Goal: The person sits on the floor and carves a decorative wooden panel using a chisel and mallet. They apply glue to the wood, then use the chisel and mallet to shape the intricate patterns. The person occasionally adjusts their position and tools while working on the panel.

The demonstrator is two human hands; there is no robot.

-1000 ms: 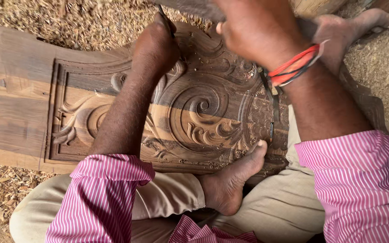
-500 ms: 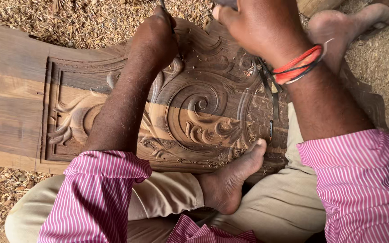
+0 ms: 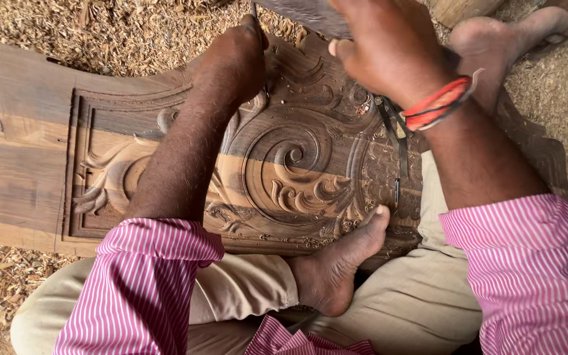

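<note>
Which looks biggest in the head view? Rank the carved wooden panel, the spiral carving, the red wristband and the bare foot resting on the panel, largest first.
1. carved wooden panel, by far the widest.
2. bare foot; it sits nearer the camera, so its lead over the spiral is unsure.
3. spiral carving.
4. red wristband, a thin band on the right wrist.

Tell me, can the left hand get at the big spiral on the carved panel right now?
Probably yes. The left hand grips a chisel just above the spiral, which lies uncovered on the panel, with nothing between them.

Pink-striped sleeves (image 3: 146, 276), red wristband (image 3: 436, 104) (brown carved panel (image 3: 27, 171)).
</note>
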